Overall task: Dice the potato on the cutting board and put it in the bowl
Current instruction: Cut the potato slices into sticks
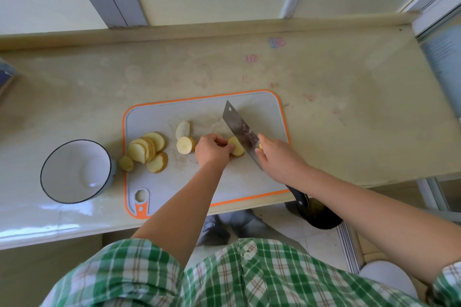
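Left of the grey, orange-rimmed plastic cutting board, on the pale stone tabletop, stands a round white bowl with a dark rim; a fanned heap of potato slices, two thicker chunks and a small end piece at the board's left edge lie between the bowl and the hands. Near the board's middle the left hand curls over and grips the remaining pale yellow potato piece, hiding its left part, while the right hand clasps the steel cleaver, covering its handle. The blade runs diagonally, squared end pointing away and leftward, flat against the potato's right side.
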Action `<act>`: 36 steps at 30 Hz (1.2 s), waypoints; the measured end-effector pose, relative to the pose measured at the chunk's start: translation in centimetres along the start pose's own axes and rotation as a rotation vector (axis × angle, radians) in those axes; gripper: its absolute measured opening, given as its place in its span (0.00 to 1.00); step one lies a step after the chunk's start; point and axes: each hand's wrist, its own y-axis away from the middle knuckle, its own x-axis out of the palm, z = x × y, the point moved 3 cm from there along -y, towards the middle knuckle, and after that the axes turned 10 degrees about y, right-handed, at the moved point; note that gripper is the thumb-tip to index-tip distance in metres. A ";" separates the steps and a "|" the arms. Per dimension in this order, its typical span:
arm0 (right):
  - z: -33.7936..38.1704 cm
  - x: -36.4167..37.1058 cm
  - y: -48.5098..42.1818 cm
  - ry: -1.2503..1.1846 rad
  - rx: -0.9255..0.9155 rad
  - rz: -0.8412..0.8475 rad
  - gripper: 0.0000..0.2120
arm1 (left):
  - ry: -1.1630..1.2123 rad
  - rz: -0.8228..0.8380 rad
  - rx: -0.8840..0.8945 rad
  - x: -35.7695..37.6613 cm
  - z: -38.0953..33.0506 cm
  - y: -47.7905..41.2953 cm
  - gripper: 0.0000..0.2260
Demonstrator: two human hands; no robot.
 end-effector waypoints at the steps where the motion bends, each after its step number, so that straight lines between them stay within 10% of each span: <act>1: 0.1 0.1 0.1 0.001 -0.007 0.009 0.05 | 0.001 -0.001 -0.001 0.0 0.0 0.0 0.08; 36: 0.6 -0.3 -0.3 -0.037 0.017 0.002 0.05 | 0.041 -0.031 0.023 -0.5 0.2 1.1 0.05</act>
